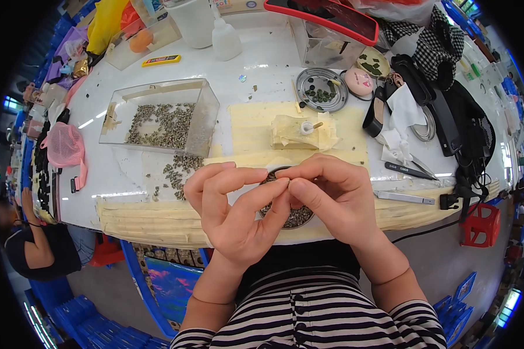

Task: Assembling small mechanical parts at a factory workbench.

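My left hand (233, 218) and my right hand (340, 200) meet above a round dish of small metallic-grey pieces (298, 217) near the table's front edge. Thumb and forefinger of each hand are pinched, their tips almost touching. Whatever they hold is too small to make out. The left hand's other fingers are raised and spread; those of the right curl inward, partly hidden. Just beyond stands a block wrapped in cream tape (294, 138), with a white knob and a thin rod on top. To the left, a clear plastic box (210, 119) contains similar pieces, with more loose pieces (180, 170) spilled beside it.
A round metal dish (339, 103) with dark green bits lies beyond the block. Black tweezers (410, 170) and a metal bar (404, 198) lie at right, near cables and black straps. A phone in a red case (332, 20) overhangs the back. A pink strainer (64, 145) lies left.
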Available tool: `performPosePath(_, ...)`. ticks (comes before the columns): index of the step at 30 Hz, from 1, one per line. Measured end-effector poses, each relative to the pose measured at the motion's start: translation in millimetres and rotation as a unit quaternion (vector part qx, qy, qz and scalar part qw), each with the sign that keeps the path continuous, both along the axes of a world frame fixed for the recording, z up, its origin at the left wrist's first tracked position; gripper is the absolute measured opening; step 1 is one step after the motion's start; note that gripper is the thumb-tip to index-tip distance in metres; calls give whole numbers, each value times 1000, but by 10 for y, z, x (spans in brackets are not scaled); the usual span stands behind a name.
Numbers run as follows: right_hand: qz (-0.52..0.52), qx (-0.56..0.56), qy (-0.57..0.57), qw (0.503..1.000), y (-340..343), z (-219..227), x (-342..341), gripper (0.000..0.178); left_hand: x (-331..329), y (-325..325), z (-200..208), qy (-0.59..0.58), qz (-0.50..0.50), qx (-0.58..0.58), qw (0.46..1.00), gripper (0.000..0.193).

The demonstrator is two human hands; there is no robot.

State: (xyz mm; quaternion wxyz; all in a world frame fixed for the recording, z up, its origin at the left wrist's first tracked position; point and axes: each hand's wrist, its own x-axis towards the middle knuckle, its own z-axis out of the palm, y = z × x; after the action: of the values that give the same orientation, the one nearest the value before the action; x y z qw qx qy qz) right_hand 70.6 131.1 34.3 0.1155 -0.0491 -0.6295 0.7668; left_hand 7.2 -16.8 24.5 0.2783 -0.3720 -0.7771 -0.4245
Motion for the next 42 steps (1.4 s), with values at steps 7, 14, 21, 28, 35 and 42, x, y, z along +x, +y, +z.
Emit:
performPosePath(7,-33,-1,3,999,-1,-3,5,14,24,29,-40,44,41,-16,998,21)
performPosePath(14,-155,407,230,870,-78,-39,-83,26,-18,0,-25,-24,30,-13,999,24)
performPosePath(21,-147,359,189,902,-104,-48,-72,25,-43,-5,-60,-33,23,19,999,23)
performPosePath(28,-37,83,35,995,-23,0,-20,14,-15,6,-17,-8,4,14,1000,22)
performPosePath(35,-45,-24,-17,999,-51,29,-16,7,6,8,-11,10,8,-4,1000,21)
performPosePath(42,-157,365,219,891,-84,-22,-70,22,-31,0,-29,-27,17,0,999,23)
